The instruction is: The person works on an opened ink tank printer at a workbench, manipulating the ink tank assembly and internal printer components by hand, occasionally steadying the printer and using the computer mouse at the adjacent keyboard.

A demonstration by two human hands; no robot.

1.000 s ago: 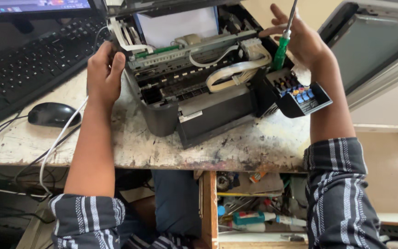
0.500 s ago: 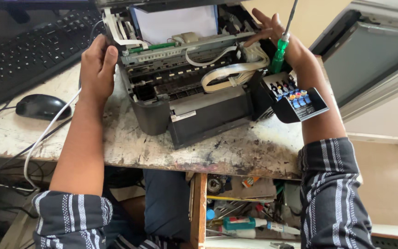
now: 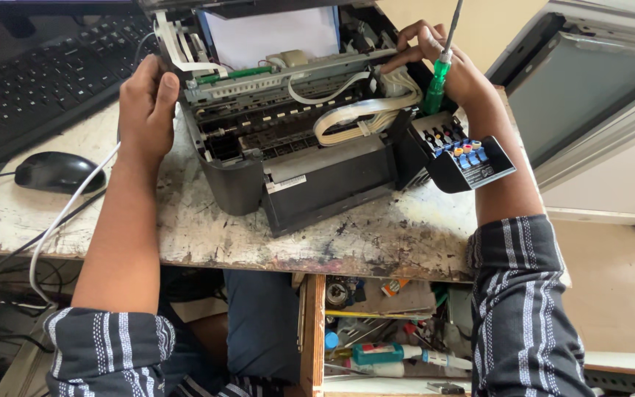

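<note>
An opened dark grey printer sits on a worn white worktop, its cover off and white ribbon cables showing. My left hand grips the printer's left side near a white cable. My right hand is at the printer's right rear, fingers closed around a green-handled screwdriver whose shaft points up. Below that hand, the ink tank unit with coloured caps hangs open off the printer's right side.
A black keyboard and black mouse lie at the left, with cables trailing off the edge. A grey panel leans at the right. An open drawer of tools and bottles sits under the worktop.
The view has shifted closer. My left hand has slid onto the printer's left edge, and my right hand with the screwdriver has moved toward the ribbon cables at the rear.
</note>
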